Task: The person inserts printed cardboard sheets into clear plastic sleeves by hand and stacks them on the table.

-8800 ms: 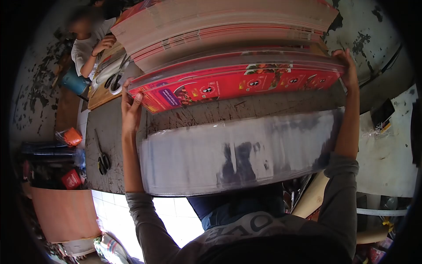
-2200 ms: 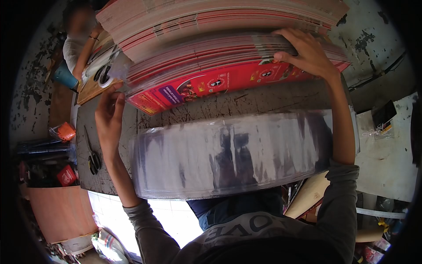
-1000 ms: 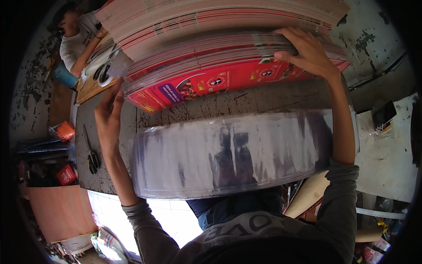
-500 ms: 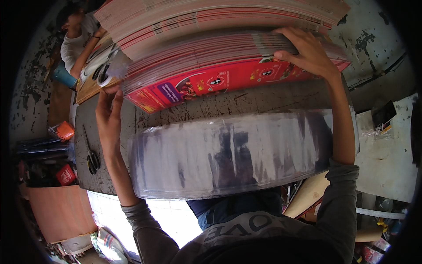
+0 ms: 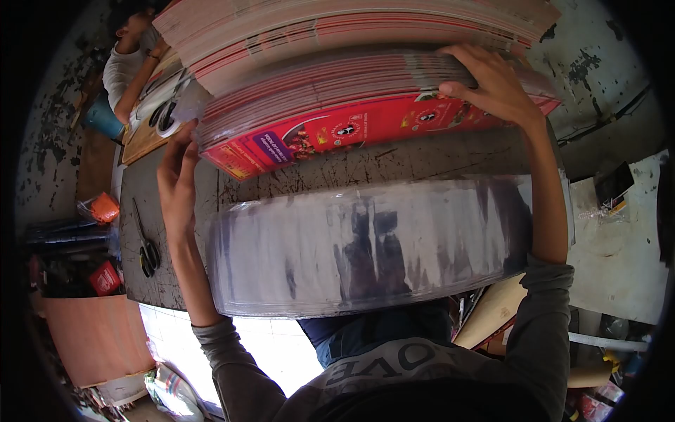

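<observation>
A thick stack of red printed sheets (image 5: 330, 130) with plastic-covered edges stands on the dark worktable. My right hand (image 5: 496, 88) grips its upper right part, thumb at the front and fingers reaching over the top edges. At the stack's left end is my left hand (image 5: 177, 172), fingers extended with the tips against the corner. Nearer my body lies a pile of clear glossy plastic sheets (image 5: 365, 246), between my forearms. Behind the red stack rises a larger pile of sheets (image 5: 351, 28) with pale and reddish edges.
Black-handled scissors (image 5: 148, 257) lie on the worktable (image 5: 169, 285) at left. Another pair of scissors (image 5: 166, 116) and a roll of tape sit on a wooden board (image 5: 140, 137). Another person (image 5: 126, 70) sits at the upper left. A bin (image 5: 98, 337) stands below.
My left hand has shifted slightly right and up, closer against the stack's left corner. My right hand stays in place. The other person has moved a little to the right.
</observation>
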`<action>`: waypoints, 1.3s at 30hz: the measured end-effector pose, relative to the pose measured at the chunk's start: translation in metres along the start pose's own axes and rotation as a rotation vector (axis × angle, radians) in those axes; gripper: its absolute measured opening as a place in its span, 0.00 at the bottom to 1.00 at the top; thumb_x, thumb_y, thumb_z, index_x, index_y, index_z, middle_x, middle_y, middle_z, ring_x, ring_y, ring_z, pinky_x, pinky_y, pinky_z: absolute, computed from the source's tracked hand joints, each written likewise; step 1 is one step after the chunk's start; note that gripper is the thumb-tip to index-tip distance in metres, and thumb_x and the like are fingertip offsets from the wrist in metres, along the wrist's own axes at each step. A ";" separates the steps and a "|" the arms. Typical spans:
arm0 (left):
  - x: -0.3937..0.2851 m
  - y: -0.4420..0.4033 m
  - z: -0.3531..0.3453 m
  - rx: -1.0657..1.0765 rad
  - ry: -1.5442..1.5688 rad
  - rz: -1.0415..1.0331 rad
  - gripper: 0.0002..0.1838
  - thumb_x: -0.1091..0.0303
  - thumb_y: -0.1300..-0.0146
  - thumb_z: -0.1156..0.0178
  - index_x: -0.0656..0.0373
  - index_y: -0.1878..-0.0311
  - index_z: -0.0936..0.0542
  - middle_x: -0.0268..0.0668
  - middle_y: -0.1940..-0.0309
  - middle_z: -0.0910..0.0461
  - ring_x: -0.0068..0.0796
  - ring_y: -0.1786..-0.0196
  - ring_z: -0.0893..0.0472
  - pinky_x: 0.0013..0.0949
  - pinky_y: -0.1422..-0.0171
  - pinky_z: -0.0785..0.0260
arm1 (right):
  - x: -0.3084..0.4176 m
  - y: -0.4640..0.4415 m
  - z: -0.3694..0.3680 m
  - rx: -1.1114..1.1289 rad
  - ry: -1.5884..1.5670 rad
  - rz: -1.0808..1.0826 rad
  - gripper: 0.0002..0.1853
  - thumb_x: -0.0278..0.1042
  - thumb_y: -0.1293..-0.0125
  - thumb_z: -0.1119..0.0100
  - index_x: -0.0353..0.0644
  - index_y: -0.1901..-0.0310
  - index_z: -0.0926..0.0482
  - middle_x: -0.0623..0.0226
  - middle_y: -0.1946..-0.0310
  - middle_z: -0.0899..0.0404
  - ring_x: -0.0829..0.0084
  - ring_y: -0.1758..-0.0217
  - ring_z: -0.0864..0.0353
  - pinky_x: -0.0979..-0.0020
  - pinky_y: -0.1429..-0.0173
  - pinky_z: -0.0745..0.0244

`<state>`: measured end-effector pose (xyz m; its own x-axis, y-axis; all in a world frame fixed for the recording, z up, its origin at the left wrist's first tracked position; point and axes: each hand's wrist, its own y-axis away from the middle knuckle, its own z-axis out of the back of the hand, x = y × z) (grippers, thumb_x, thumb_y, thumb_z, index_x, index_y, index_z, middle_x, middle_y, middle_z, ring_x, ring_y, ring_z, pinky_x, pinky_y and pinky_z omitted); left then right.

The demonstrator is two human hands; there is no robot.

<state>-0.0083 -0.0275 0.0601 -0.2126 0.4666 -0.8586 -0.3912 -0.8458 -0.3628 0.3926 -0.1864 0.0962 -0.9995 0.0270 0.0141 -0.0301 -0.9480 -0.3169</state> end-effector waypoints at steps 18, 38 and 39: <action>0.019 -0.002 0.002 -0.020 0.174 0.012 0.14 0.64 0.34 0.50 0.58 0.48 0.29 0.34 0.46 0.30 0.23 0.44 0.33 0.29 0.40 0.43 | -0.001 0.001 -0.002 -0.017 0.011 -0.005 0.37 0.69 0.46 0.49 0.45 0.46 0.29 0.59 0.48 0.28 0.57 0.44 0.30 0.56 0.41 0.39; 0.008 -0.001 -0.012 -0.025 0.225 0.054 0.24 0.61 0.34 0.55 0.61 0.37 0.34 0.41 0.40 0.34 0.32 0.36 0.38 0.35 0.34 0.47 | -0.002 0.001 -0.002 -0.015 -0.020 -0.007 0.40 0.72 0.48 0.49 0.43 0.47 0.28 0.57 0.49 0.27 0.57 0.44 0.29 0.56 0.39 0.40; 0.007 -0.001 -0.013 -0.071 0.200 0.041 0.24 0.60 0.34 0.55 0.61 0.37 0.34 0.42 0.40 0.34 0.33 0.35 0.38 0.36 0.33 0.48 | -0.001 0.000 -0.002 -0.011 -0.025 -0.011 0.40 0.72 0.49 0.49 0.43 0.47 0.28 0.57 0.49 0.27 0.57 0.44 0.29 0.56 0.39 0.40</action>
<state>0.0020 -0.0265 0.0495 -0.0420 0.3768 -0.9254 -0.3200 -0.8825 -0.3448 0.3940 -0.1861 0.0941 -0.9987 0.0289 0.0412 -0.0408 -0.9441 -0.3270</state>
